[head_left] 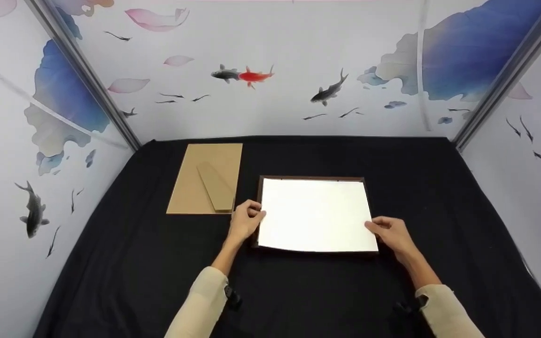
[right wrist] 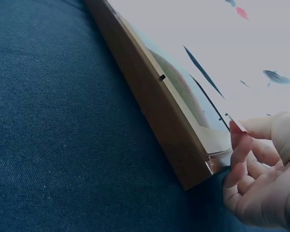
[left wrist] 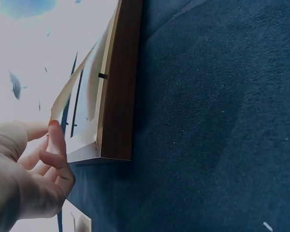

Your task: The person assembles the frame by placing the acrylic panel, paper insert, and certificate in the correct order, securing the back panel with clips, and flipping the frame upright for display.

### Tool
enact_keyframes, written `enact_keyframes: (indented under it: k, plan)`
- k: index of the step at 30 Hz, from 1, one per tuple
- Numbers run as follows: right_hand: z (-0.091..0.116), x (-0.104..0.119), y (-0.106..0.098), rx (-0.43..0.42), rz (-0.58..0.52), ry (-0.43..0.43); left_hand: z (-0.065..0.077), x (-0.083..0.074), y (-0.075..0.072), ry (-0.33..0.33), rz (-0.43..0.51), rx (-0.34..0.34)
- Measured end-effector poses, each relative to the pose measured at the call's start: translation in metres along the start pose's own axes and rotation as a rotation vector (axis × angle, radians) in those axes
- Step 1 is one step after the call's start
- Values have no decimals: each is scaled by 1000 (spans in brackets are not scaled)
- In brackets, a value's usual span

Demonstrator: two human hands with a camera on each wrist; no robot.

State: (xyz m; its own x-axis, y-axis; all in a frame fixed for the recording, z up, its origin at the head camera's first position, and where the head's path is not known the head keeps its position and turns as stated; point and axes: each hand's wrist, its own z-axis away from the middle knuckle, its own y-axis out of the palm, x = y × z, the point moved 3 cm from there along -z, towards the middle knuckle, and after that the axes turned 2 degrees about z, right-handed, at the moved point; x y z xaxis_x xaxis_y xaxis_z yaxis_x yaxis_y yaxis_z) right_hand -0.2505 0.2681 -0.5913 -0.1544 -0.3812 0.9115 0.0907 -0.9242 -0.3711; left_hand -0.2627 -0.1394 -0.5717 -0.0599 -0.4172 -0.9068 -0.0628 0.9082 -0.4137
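Observation:
A white sheet of paper (head_left: 317, 216) is held over a brown picture frame (head_left: 310, 178), covering most of it in the head view. My left hand (head_left: 246, 221) pinches the sheet's left edge between thumb and fingers. At the opposite edge, my right hand (head_left: 392, 234) pinches it the same way. Both wrist views show the paper raised above the frame's back, its edge bowed. Small black tabs (left wrist: 102, 76) stick out along the frame's inner rim, and a pale picture or glass surface (right wrist: 176, 79) shows inside it.
Left of the frame lies a tan backing board (head_left: 183, 188) with a tapered stand leg (head_left: 216, 190) on it. Black cloth (head_left: 125, 263) covers the table. White walls (head_left: 270, 108) printed with fish and petals enclose the back and sides, with metal posts (head_left: 87, 75) at the corners.

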Motion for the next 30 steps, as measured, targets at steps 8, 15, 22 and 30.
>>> enact_keyframes:
  k: [8, 15, 22, 30]
  plan:
    - [-6, 1, 2, -56, 53, -45, -8, 13, 5, -23, -65, -113]
    - [-8, 4, 4, -72, 97, -96, -10, 14, 8, -94, -88, -134]
    - [-11, 5, 6, -105, 110, -76, -5, 13, 4, -117, -110, -98]
    - [-12, 5, 6, -158, 112, -43, 4, 22, -2, -148, -111, -91]
